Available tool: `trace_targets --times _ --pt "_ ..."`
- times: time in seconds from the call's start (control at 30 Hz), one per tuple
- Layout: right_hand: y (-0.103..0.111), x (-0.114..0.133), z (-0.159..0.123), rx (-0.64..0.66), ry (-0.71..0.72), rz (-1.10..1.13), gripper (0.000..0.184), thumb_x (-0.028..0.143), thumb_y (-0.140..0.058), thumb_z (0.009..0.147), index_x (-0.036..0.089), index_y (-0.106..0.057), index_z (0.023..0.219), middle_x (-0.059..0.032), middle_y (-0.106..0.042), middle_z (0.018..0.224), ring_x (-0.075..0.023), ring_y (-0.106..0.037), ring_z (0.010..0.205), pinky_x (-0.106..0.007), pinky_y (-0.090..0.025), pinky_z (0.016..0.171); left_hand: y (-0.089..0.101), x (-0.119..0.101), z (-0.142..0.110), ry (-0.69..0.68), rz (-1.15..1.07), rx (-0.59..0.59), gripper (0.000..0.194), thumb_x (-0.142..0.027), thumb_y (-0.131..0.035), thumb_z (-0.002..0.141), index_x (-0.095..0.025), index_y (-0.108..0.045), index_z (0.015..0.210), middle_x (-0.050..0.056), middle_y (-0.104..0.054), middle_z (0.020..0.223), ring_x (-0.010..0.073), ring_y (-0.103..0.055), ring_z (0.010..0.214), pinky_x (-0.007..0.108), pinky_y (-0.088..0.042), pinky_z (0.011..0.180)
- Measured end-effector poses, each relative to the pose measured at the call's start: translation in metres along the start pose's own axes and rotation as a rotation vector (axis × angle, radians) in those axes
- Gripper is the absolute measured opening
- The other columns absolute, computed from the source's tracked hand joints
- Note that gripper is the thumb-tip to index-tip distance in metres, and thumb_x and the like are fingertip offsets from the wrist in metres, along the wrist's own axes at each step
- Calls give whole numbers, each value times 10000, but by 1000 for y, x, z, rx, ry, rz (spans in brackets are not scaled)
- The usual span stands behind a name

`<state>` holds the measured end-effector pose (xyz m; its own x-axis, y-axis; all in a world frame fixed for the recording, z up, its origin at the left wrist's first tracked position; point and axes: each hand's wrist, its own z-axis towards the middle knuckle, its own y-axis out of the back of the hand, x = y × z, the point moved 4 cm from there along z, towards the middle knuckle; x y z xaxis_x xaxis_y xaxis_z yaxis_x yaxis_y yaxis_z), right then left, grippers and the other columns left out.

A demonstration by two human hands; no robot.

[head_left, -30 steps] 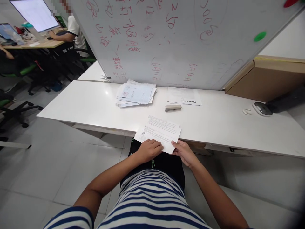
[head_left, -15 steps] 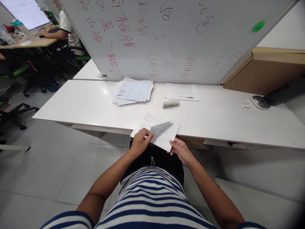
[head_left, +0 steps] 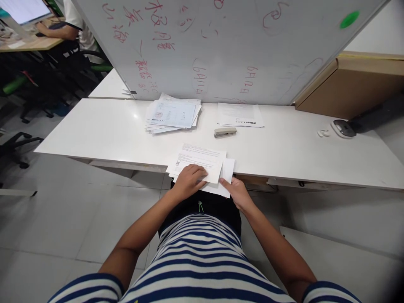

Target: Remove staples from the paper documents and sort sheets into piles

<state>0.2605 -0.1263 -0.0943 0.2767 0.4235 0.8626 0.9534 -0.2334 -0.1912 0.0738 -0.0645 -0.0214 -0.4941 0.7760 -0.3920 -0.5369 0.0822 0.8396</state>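
Most of the lower sheet [head_left: 227, 170] is hidden under the printed sheet [head_left: 202, 157], both on the near side of the stapler [head_left: 225, 132]; the print is too small to read. The right hand [head_left: 240, 193] pinches the lower sheet's right edge, thumb on top, other fingers mostly out of sight. The left hand [head_left: 189, 182] lies palm down across the printed sheet, fingers pointing right; whether its thumb grips, I cannot tell. Left of and beyond the stapler, the paper stack [head_left: 173, 114] shows only edges below its top page.
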Motion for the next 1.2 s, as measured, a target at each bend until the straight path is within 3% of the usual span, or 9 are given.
trace_targets --times 0.17,0.33,0.43,0.57,0.67,0.8,0.9,1.03,1.2 --pt "-1 -1 1 -11 33 23 466 518 -796 671 149 -728 947 -58 -745 854 -196 -651 707 -301 -498 630 -7 0 -1 -14 4 -21 87 -244 -561 925 -198 -634 933 54 -702 1004 185 -631 934 321 -482 791" --pt "1 -5 3 -35 35 -51 467 563 -762 699 154 -729 921 -39 -723 737 -197 -636 650 -288 -474 556 -17 -5 -4 -51 121 45 186 -260 -507 960 -203 -626 830 31 -709 960 160 -622 817 304 -414 681" --pt "1 -4 4 10 28 -12 485 609 -679 768 165 -727 956 -61 -745 833 -220 -674 745 -306 -516 614 -19 -13 -4 -36 156 91 227 -368 -514 964 -199 -636 875 42 -708 999 171 -614 815 319 -396 677" --pt "-2 0 4 59 -57 69 506 617 -660 785 197 -704 1064 -68 -758 954 -239 -703 837 -334 -558 691 -6 -23 -11 6 100 97 425 -563 -583 875 -201 -629 1094 88 -671 1172 244 -605 997 371 -416 789" --pt "-5 3 4 58 -52 91 467 529 -758 732 199 -703 1059 -51 -763 958 -232 -713 854 -355 -561 806 19 -9 -30 238 8 -99 273 -444 -514 944 -204 -638 982 69 -691 1008 212 -604 940 355 -421 817" --pt "-7 3 6 63 -31 115 434 487 -788 714 191 -712 1023 -49 -765 969 -238 -714 894 -393 -538 906 42 40 -83 881 -82 -479 344 -459 -441 961 -195 -563 778 29 -594 759 170 -541 733 298 -422 688" --pt "-9 2 7 64 -30 117 424 482 -788 715 196 -712 1019 -53 -763 990 -247 -714 913 -412 -533 925 33 68 -110 1200 -394 -497 432 -606 -496 885 -188 -602 867 34 -632 835 167 -558 745 278 -430 659" --pt "-9 2 10 61 -28 81 455 477 -798 704 191 -703 1044 -63 -761 1001 -256 -713 924 -439 -521 951 17 79 -110 1221 -850 -364 527 -659 -644 745 -170 -675 938 58 -679 905 174 -590 786 266 -454 667" --pt "-8 1 12 46 -1 33 497 460 -811 689 193 -691 1090 -75 -744 1081 -260 -698 992 -443 -498 985 14 76 -103 1190 -899 -312 432 -554 -785 647 -156 -630 709 12 -643 742 134 -554 708 241 -424 653"
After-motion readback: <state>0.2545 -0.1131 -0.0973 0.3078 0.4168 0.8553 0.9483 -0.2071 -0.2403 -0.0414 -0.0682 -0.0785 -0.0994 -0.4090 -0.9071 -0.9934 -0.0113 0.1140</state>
